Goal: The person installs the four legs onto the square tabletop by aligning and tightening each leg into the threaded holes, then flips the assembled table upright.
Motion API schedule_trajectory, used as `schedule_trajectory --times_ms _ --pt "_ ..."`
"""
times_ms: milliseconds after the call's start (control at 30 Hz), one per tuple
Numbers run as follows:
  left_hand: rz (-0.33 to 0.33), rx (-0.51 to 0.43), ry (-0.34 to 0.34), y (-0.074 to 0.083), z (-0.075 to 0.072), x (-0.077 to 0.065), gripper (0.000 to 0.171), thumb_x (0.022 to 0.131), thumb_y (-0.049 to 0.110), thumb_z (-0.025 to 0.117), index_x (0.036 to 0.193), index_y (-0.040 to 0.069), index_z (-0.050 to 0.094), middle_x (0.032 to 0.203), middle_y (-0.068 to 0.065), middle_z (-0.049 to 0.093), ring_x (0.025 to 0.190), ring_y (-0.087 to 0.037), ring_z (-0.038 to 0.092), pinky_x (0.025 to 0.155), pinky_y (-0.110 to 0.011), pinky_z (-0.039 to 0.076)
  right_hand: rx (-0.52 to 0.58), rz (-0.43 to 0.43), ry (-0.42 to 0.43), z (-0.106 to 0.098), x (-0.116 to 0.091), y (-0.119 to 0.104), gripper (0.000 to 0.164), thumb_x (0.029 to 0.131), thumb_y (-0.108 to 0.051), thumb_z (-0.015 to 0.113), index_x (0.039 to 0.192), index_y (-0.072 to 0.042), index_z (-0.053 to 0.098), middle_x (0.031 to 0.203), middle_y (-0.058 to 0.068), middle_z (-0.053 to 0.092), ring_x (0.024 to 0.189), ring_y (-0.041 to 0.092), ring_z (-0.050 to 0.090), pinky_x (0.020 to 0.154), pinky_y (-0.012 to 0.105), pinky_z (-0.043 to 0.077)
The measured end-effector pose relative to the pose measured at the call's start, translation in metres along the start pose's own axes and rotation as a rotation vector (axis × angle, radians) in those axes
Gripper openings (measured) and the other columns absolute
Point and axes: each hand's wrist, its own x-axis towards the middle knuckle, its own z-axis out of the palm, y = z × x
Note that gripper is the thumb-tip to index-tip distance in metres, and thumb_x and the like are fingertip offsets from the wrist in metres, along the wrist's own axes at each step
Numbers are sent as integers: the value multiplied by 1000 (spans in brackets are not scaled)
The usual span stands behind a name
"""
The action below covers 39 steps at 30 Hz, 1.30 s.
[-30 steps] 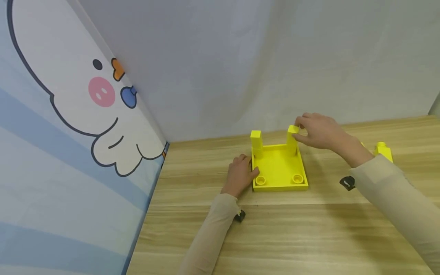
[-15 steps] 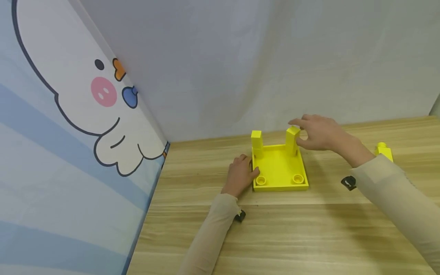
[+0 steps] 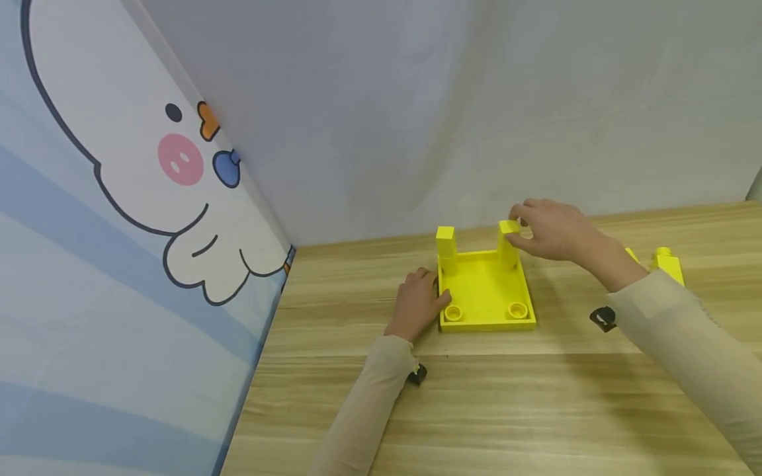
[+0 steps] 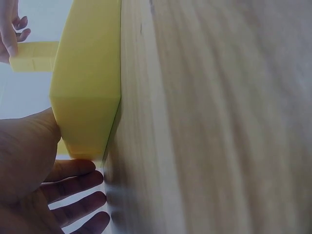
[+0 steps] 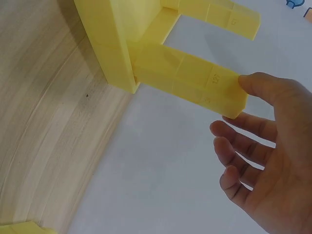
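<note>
A yellow square base (image 3: 485, 291) with a raised rim lies on the table, with round sockets (image 3: 454, 313) at its two near corners. Two square yellow posts stand upright at its far corners. My right hand (image 3: 550, 229) pinches the top of the right post (image 3: 508, 250) between thumb and forefinger; its other fingers are loosely bent in the right wrist view. The left post (image 3: 446, 250) stands untouched. At the base's left side, my left hand (image 3: 415, 304) holds the rim, thumb over it and fingers along the outside. The thumb's tip is hidden in the left wrist view.
More yellow pieces, one a block with a round knob (image 3: 667, 264), lie on the wooden table (image 3: 494, 403) to the right, partly behind the right sleeve. A grey wall (image 3: 381, 132) rises behind, and a cartoon-printed panel (image 3: 119, 297) stands at the left.
Half a second ago the right forefinger was lifted off and the right post looked slightly turned. Now thumb and forefinger pinch its top again. My left hand has stayed in place.
</note>
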Motion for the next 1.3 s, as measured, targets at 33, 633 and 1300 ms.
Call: schedule_trajectory --times_ms 33,633,1300 --pt "0 0 0 0 0 0 52 99 39 59 139 7 60 138 -9 62 128 -29 57 105 -47 48 -2 1 7 0 0 0 40 97 -37 65 121 -5 64 112 16 69 98 32 67 75 50 57" --pt "19 -15 25 0 2 -1 52 99 39 58 140 7 60 136 -9 63 127 -29 57 101 -47 48 -16 11 -41 -1 -2 1 61 92 -28 61 149 -12 50 121 17 66 101 33 66 60 40 51" --pt "1 -17 24 4 -1 -4 49 99 38 59 136 7 63 135 -8 64 126 -27 58 102 -45 49 5 26 -3 1 -1 3 41 97 -39 64 120 -5 63 112 17 69 98 31 68 74 49 56"
